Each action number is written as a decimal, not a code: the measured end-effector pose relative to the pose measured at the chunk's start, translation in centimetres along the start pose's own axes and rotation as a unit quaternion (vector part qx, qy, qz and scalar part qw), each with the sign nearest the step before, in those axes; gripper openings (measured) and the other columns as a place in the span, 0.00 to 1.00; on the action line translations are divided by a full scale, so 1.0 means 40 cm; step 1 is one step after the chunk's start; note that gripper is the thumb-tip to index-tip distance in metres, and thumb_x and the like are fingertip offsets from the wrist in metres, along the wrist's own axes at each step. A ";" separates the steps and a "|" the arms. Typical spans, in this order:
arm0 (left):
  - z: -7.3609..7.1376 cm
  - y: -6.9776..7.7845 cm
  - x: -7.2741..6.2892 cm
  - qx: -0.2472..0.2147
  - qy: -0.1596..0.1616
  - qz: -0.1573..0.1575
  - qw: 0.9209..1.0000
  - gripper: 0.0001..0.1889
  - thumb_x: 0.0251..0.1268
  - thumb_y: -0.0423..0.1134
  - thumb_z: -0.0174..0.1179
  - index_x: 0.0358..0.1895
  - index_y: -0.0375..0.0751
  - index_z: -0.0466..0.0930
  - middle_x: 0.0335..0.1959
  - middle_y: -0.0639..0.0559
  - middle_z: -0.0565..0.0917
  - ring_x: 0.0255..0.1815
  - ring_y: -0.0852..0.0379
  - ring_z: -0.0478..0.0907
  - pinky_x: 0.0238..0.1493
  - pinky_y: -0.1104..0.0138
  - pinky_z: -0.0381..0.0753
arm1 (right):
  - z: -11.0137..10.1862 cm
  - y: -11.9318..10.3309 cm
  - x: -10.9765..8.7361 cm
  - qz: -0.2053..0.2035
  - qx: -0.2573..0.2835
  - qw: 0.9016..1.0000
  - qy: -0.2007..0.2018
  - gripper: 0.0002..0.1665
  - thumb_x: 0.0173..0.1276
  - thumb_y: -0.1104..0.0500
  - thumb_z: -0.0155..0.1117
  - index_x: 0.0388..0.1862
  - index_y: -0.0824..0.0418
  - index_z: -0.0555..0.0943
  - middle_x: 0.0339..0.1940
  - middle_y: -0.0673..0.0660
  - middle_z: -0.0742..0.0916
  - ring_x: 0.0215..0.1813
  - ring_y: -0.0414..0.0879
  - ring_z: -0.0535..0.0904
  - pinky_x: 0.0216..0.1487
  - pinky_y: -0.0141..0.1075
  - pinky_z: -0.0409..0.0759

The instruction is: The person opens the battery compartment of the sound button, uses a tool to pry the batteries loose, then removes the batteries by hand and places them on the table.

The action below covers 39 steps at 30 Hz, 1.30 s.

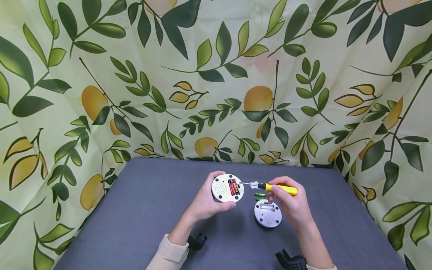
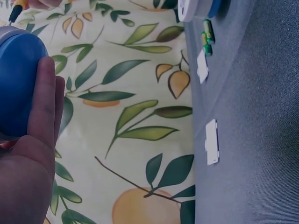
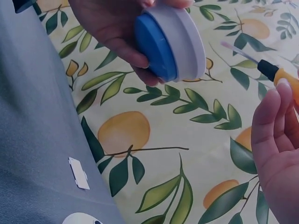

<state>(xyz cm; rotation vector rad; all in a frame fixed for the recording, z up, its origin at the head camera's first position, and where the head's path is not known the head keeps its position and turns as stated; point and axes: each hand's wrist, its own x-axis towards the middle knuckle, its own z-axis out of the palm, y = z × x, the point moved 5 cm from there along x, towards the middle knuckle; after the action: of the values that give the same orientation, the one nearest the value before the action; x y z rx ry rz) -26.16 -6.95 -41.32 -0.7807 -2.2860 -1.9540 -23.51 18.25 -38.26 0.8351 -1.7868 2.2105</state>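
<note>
My left hand [image 1: 205, 202] grips a round puck-shaped device [image 1: 221, 188] by its edge, its white back turned up toward the head camera. Two red batteries [image 1: 233, 187] lie in its uncovered battery compartment. In the left wrist view the device's blue face [image 2: 21, 84] rests against the fingers. My right hand [image 1: 294, 204] holds a screwdriver [image 1: 283, 189] by its yellow handle. The metal tip points left, right by the compartment's edge in the head view. Below the screwdriver, a second round device [image 1: 268, 218] lies back up on the table, with its battery compartment uncovered.
Green batteries [image 1: 260, 194] lie on the grey table [image 1: 152, 217] just behind the second device. Two white battery covers, one nearer [image 2: 212, 142] and one by the batteries [image 2: 202, 67], show in the left wrist view. A leaf-patterned cloth [image 1: 216, 93] hangs behind the table.
</note>
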 end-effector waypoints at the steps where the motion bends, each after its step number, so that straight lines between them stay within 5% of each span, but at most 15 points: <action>1: 0.001 0.001 0.000 0.000 -0.002 -0.001 1.000 0.47 0.44 0.38 0.80 0.70 0.45 0.63 0.57 0.49 0.77 0.54 0.52 0.76 0.58 0.64 0.74 | -0.001 0.001 0.000 0.003 0.003 1.000 0.005 0.17 0.73 0.76 0.49 0.46 0.62 0.82 0.37 0.55 0.84 0.32 0.44 0.80 0.33 0.33 0.82; 24: 0.019 0.006 -0.005 0.001 -0.024 -0.006 1.000 0.47 0.44 0.38 0.80 0.70 0.47 0.62 0.58 0.51 0.76 0.54 0.53 0.76 0.57 0.65 0.74 | 0.022 0.000 0.040 0.017 0.013 0.999 0.043 0.08 0.72 0.77 0.55 0.45 0.75 0.80 0.31 0.58 0.84 0.29 0.45 0.80 0.30 0.34 0.82; 32: 0.030 0.013 -0.010 0.004 -0.040 -0.004 0.999 0.48 0.46 0.39 0.80 0.72 0.45 0.61 0.59 0.52 0.76 0.54 0.54 0.75 0.57 0.65 0.73 | 0.017 0.029 0.037 0.063 -0.007 0.994 0.093 0.04 0.74 0.72 0.58 0.39 0.73 0.80 0.27 0.57 0.84 0.24 0.42 0.79 0.25 0.31 0.80; 39: 0.036 0.017 -0.010 0.011 -0.049 0.003 0.999 0.48 0.46 0.39 0.81 0.72 0.49 0.61 0.59 0.53 0.76 0.53 0.55 0.76 0.57 0.65 0.73 | 0.013 0.039 0.039 0.079 -0.010 0.992 0.094 0.06 0.75 0.70 0.58 0.38 0.71 0.81 0.23 0.55 0.82 0.21 0.42 0.76 0.23 0.31 0.78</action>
<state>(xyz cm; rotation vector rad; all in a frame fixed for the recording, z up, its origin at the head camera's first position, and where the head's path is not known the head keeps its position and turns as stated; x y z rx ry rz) -25.10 -5.69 -41.12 -0.8999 -2.3503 -1.9256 -25.37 17.03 -38.70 0.4784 -1.8377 2.2743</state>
